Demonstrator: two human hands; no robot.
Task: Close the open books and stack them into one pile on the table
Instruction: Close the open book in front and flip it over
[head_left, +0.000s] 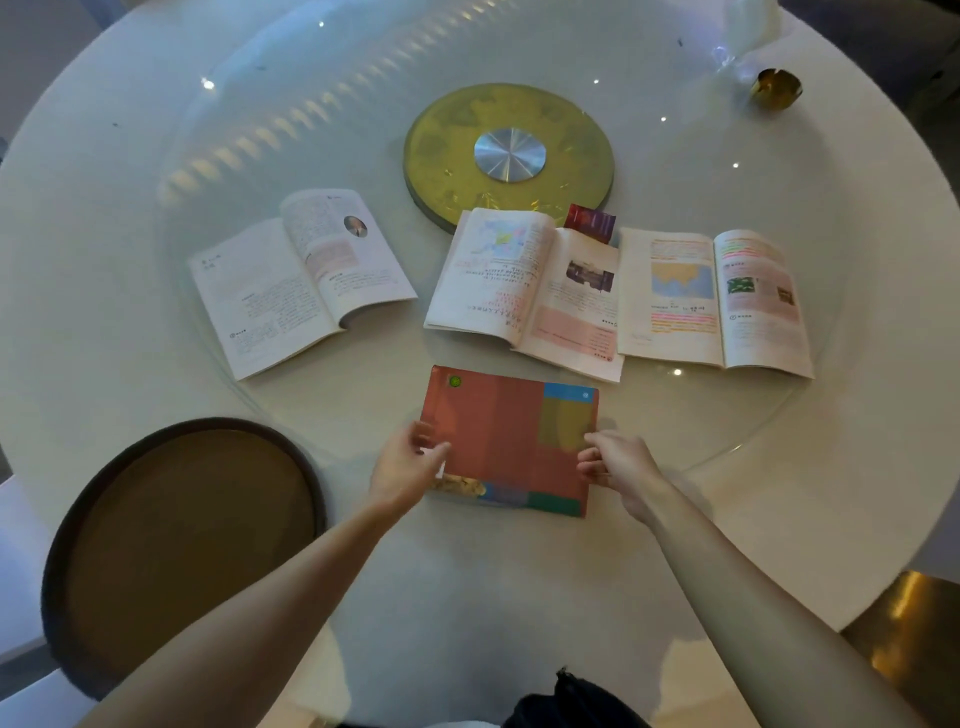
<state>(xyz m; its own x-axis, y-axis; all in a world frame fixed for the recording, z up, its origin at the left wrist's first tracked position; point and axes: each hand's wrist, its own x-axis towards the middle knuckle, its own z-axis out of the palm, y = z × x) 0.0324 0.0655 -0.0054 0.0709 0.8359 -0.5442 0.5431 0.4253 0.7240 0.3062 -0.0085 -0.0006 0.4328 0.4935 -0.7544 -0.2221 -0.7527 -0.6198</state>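
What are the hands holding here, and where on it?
The closed red-orange book, lying on the white round table: left hand grips its left edge, right hand its right edge.

Open books: one left (298, 280), two right (524, 291), overlapping; bare table (415, 343) gap between; tray (182, 545) blocks near-left.

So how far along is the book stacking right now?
One book looks done: the red-covered book lies closed near the table edge. The left hand and right hand grip its sides. Left to do: three open books, left, middle and right.
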